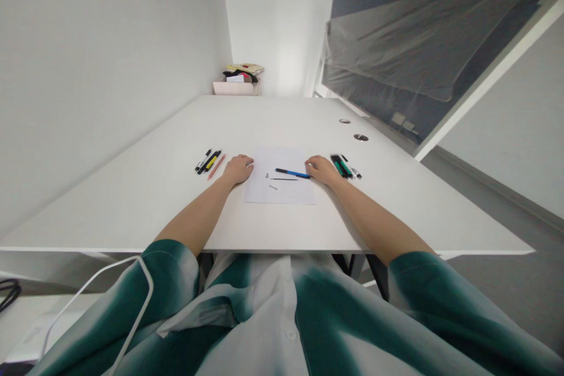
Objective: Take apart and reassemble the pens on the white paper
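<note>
Spring point(273, 187), small grey tip point(267, 175), black refill point(284, 179) and blue pen point(292, 173) lie on white paper point(264, 200), which the left hand point(238, 169), loose and seemingly empty at its edge, should steady lest parts roll, though whether the right hand point(323, 170) grips the pen's end I cannot tell.

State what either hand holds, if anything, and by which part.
Nothing appears held: left hand at the edge of the paper, right hand at one end of the blue pen.
</note>
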The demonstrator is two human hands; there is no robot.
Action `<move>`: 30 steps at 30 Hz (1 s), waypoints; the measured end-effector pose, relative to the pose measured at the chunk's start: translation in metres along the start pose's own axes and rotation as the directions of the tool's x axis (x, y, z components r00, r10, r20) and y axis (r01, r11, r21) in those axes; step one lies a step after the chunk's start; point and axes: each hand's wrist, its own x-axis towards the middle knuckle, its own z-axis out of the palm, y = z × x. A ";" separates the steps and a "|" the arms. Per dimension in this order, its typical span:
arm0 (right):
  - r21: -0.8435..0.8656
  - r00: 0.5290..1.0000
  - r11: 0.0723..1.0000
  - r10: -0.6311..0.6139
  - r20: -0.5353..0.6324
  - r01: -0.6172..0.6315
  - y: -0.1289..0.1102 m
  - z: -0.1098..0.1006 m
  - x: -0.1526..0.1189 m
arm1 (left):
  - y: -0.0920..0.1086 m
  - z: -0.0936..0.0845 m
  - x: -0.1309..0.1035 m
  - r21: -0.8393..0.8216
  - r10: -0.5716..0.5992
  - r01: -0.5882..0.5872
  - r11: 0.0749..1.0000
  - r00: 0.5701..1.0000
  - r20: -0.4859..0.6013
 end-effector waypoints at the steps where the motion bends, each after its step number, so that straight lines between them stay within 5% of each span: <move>1: 0.004 1.000 1.000 0.001 0.001 -0.001 0.000 0.000 0.000 | 0.000 0.000 0.000 0.000 0.004 -0.004 1.000 1.000 -0.004; 30: 0.000 1.000 1.000 -0.012 -0.002 0.012 0.003 0.001 0.000 | -0.002 0.002 0.001 -0.005 0.012 -0.012 1.000 1.000 -0.011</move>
